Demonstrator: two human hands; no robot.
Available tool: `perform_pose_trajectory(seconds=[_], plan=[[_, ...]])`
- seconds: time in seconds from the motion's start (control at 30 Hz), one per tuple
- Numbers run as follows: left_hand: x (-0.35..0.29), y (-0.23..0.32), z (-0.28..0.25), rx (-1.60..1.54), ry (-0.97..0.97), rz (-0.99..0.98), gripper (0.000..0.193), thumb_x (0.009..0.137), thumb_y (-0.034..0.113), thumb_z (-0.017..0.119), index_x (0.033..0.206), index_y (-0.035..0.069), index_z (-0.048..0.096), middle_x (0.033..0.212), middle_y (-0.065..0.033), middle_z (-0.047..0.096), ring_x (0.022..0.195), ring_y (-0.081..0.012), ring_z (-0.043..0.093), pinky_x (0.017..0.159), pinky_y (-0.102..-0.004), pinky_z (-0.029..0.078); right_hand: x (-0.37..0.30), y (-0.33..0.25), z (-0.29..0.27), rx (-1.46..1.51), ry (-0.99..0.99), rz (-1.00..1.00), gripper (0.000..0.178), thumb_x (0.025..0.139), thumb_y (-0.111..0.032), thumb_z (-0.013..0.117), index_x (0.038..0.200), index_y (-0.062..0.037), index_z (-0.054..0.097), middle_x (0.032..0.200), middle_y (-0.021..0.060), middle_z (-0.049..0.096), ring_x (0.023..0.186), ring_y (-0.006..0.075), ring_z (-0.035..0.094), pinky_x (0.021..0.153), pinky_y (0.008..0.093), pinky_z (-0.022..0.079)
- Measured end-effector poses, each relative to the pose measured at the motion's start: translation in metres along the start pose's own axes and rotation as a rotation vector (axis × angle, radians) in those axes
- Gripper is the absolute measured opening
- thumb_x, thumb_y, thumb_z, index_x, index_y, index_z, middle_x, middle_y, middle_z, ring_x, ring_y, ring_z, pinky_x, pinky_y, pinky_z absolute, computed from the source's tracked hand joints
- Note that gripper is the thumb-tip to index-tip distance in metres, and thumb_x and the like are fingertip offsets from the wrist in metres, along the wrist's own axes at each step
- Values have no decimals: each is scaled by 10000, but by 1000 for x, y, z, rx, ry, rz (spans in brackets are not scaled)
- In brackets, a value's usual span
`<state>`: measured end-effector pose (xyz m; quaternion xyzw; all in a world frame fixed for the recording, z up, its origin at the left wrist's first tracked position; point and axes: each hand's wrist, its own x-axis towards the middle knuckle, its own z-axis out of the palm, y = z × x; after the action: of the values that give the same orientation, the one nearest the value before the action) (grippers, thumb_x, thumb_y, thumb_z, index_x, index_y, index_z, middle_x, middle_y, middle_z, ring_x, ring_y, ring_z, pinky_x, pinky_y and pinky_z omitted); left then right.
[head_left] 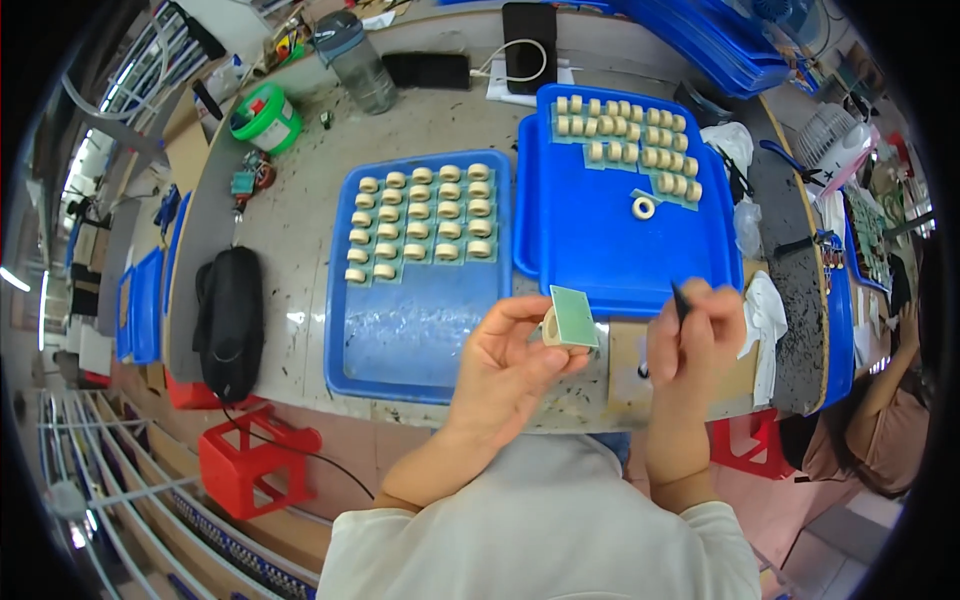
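Note:
My left hand pinches a small green circuit board, tilted up on edge, with a cream ring-shaped part on its side toward the fingers. To the right of it, my right hand is closed around a slim black pointed tool; its exact kind is hidden by the fingers. Beyond my left hand, a blue tray carries rows of cream rings on green boards. A second blue tray holds more such pieces at its far end, and one ring lies apart from the rows.
At the back stand a clear bottle, a green tub and phones. A black pouch lies at the left, a pink-and-white fan stands at the right. Below the table are red stools. Another person's arm shows at far right.

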<state>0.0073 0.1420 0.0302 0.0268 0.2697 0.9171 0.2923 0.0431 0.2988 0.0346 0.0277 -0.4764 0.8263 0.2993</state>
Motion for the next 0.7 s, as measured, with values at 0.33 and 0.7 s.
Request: perform_pose_trajectory(seconds=[0.33,0.7], plan=[[-15,3,-17,244,-16,303,371,634,-110,634,928,-7,434,914,-111,502,838,-173,546,682,-271,491,-45,-2,39,-627,-270,-208,242,598,56,672,810,-3,572,691,92,575,532,167,557,449,238,437],[-17,6,-21,385,-93,426,401,605,-154,630,931,-49,422,938,-107,432,844,-184,539,734,-287,482,-46,2,48,-680,-250,-158,241,616,92,652,821,28,543,686,109,566,531,159,558,443,227,437]])
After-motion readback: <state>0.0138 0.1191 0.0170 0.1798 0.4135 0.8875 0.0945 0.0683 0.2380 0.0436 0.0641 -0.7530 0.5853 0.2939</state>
